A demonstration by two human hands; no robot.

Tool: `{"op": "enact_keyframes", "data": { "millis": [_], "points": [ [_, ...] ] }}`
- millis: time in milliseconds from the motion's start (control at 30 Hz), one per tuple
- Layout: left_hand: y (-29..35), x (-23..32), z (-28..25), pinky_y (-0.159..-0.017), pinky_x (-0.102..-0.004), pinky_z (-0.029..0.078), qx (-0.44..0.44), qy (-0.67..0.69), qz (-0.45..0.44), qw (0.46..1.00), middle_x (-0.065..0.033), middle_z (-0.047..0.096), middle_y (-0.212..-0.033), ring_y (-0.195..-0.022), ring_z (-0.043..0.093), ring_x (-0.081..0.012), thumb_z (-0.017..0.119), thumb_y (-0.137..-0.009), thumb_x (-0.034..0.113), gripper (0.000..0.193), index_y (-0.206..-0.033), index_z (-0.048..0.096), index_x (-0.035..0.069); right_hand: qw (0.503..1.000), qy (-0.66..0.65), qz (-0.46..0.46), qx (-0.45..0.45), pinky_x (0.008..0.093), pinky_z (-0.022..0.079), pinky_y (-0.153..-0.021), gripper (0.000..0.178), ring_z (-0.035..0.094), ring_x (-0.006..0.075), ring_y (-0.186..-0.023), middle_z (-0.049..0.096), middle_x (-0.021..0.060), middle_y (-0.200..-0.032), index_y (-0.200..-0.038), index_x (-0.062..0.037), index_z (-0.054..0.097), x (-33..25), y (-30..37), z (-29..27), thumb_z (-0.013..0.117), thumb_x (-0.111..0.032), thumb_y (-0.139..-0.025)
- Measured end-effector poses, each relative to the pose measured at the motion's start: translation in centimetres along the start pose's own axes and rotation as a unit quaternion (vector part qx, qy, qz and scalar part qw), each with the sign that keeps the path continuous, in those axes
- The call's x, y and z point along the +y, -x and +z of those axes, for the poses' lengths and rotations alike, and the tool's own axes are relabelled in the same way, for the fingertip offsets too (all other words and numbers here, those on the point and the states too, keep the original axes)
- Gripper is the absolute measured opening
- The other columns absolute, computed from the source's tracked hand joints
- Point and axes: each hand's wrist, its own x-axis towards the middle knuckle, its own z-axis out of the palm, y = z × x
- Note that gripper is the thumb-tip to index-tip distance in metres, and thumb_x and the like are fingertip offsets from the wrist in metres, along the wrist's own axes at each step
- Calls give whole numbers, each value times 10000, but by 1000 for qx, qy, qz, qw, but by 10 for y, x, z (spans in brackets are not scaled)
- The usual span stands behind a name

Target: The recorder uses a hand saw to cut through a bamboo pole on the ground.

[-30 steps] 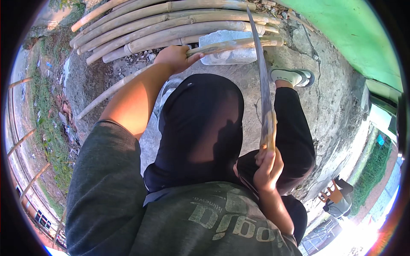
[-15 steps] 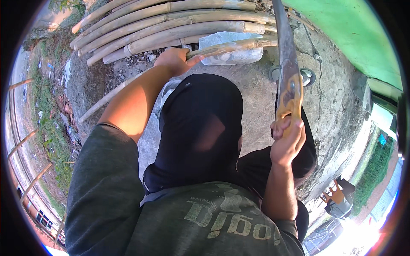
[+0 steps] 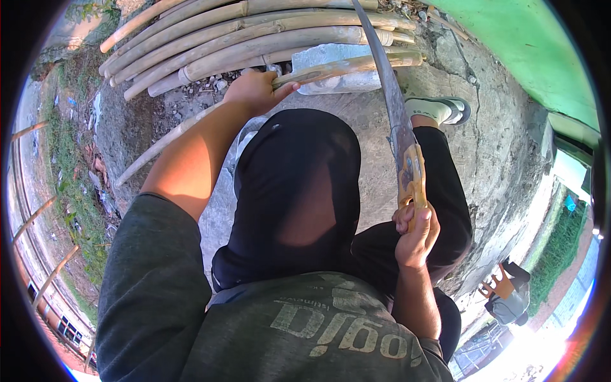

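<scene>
My left hand (image 3: pixel 253 91) is closed around a bamboo pole (image 3: pixel 337 69), its thumb lying along the top. The pole rests across a pale block (image 3: pixel 324 55), with one end past the block to the right and the other slanting down left behind my forearm. In my right hand (image 3: pixel 417 237) is the yellow handle of a handsaw (image 3: pixel 393 105). Its long dark blade points away from me and crosses over the pole's right part in view; whether it touches the pole I cannot tell.
Several bamboo poles (image 3: pixel 254 48) lie side by side at the back. A green wall (image 3: pixel 522 51) rises at the right. My sandalled foot (image 3: pixel 445 110) stands on cracked concrete (image 3: pixel 503 146). Grass and litter border the left, and a person (image 3: pixel 509 296) is at the far lower right.
My right hand has drawn the saw nearer to me, and its blade has tilted left, from beside the pole's end to across it. My left hand keeps its hold on the pole.
</scene>
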Motion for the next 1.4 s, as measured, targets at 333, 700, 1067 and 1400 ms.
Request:
{"op": "enact_keyframes", "data": {
  "millis": [333,700,1067,1400],
  "points": [
    [9,-2,11,-753,-509,545,74,-26,8,997,-178,706,-861,-856,697,-375,456,-874,782,729,-929,669,87,999,35,17,17,267,399,-589,601,421,104,-578,456,23,-638,-776,-37,482,-6,20,-10,382,-572,-1029],
    [9,3,17,-742,-491,552,93,-39,1,995,-152,702,-833,-841,700,-355,483,-857,787,724,-921,664,89,999,39,1,7,335,429,-614,547,385,132,-533,396,26,-595,-779,-57,452,-11,41,-23,359,-524,-1049],
    [6,4,5,-797,-487,550,37,-16,-10,999,-168,708,-903,-924,684,-362,456,-855,809,778,-974,688,76,999,21,24,19,307,420,-611,606,415,130,-557,432,27,-606,-756,-44,486,-18,51,-25,421,-591,-1009],
    [4,6,-4,-825,-487,546,-2,-8,-21,1000,-173,706,-925,-954,679,-363,420,-864,820,807,-996,693,72,998,48,44,24,303,404,-582,604,419,133,-550,439,39,-602,-743,-46,478,-24,64,-31,398,-577,-1019]
  ]
}}
